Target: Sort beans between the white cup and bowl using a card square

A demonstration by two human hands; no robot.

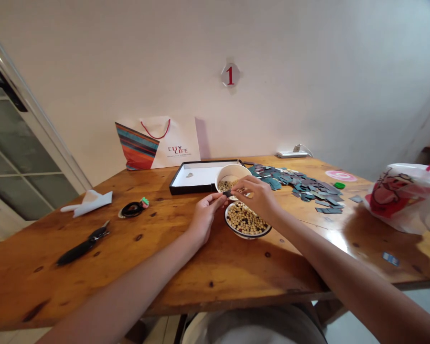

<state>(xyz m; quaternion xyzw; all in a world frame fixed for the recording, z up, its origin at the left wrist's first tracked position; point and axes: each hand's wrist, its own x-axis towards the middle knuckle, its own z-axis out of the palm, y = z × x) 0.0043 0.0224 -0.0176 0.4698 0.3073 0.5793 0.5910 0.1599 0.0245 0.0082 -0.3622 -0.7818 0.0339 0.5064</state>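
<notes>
My left hand [203, 216] and my right hand [257, 192] meet near the middle of the table, fingertips pinched on a small dark flat piece [228, 193]. Its kind is hard to make out; it looks like the pieces in the pile. Below my fingers sits a dark-rimmed bowl [248, 235] full of pale yellow beans with some dark ones [245, 219]. Just behind my hands stands a white tub [232, 170] with more beans at its bottom, partly hidden by my right hand.
Left of the tub lies a black-edged tray [204, 168]. Dark flat pieces [297, 184] spread to the right, beside a green cap [338, 185] and a plastic bag [397, 198]. Pliers-like black-handled tool [82, 246], hair ties [132, 209] and white paper [93, 203] lie left; a paper bag [175, 143] stands behind.
</notes>
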